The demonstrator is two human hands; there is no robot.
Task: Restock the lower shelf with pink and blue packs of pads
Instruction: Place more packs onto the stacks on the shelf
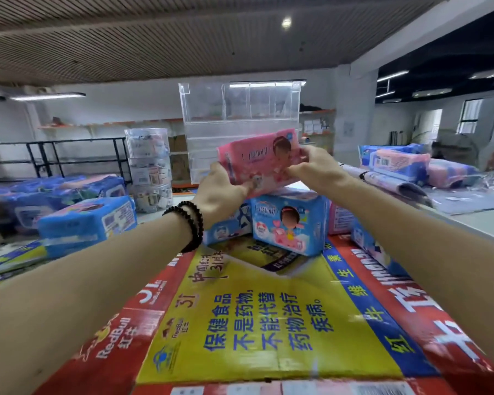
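Pink pack of pads (258, 159), a soft glossy plastic pillow, is held tilted above a boxy blue pack (290, 225) standing on flattened printed cardboard (257, 323); left hand (220, 195) and right hand (315, 169) clamp curled fingers on its ends; a clear rigid acrylic bin (240, 109) stands behind.

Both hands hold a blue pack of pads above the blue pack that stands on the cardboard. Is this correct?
Not quite. In the head view the pack held by the left hand and right hand is the pink pack, not blue. It is above the blue pack on the cardboard.
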